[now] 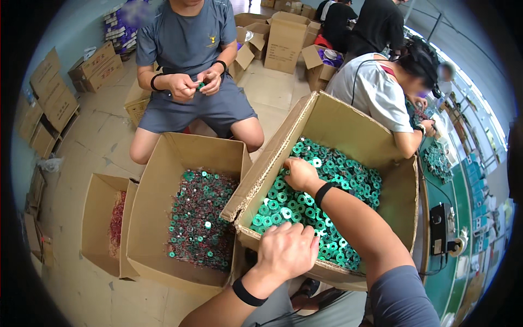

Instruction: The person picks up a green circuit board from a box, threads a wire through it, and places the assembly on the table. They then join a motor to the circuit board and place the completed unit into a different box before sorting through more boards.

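A large cardboard box (406, 218) stands before me, holding a heap of small green ring-shaped circuit boards (327, 220). Into its left side reaches my right hand (300, 174), fingers curled down against the boards; its fingertips are hidden, so what they grip does not show. Closer to me, at the box's near left corner, is my left hand (287, 252), back upward. Its fingers are bent under and mostly out of sight, and I cannot make out anything in them. Both wrists wear black bands.
Left of it, a second box (143, 226) contains green boards mixed with reddish wires (201, 218); a smaller box (98, 229) contains red pieces. A person (188, 49) sits opposite, handling a small green part. Another person (376, 87) works at a green bench (455, 191) on the right.
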{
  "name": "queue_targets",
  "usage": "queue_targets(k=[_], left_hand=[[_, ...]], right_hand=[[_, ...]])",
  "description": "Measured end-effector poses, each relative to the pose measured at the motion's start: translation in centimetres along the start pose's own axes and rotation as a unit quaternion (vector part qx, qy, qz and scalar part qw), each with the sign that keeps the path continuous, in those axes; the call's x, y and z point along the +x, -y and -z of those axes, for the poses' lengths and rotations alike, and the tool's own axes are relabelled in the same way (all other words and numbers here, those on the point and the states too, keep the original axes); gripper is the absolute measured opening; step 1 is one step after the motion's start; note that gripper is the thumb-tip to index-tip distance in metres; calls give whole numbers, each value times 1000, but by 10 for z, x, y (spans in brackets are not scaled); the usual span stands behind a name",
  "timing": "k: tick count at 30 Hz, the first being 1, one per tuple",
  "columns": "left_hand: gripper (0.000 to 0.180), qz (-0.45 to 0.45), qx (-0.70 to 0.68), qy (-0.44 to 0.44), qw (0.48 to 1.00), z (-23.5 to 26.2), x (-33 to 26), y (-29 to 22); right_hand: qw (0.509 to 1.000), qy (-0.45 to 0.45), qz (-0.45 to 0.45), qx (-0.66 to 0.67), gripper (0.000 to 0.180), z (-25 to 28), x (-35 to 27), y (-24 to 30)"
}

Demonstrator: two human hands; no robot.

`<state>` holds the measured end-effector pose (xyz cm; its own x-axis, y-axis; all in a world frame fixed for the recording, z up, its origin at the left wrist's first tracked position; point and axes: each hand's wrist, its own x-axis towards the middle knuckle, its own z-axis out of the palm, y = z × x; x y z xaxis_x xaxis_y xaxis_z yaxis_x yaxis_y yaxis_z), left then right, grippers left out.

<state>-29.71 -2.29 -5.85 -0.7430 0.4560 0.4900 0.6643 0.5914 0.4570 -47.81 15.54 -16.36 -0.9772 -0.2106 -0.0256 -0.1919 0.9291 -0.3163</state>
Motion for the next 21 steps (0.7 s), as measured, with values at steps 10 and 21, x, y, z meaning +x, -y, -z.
queue_targets(k=[10, 21], left_hand=[[13, 10, 21, 33, 999, 3, 0, -2], [21, -8, 14, 11, 1000, 6, 0, -4]], right_hand=[[987, 63, -30, -141, 21, 1, 4, 15], [993, -79, 23, -79, 38, 106, -69, 13]])
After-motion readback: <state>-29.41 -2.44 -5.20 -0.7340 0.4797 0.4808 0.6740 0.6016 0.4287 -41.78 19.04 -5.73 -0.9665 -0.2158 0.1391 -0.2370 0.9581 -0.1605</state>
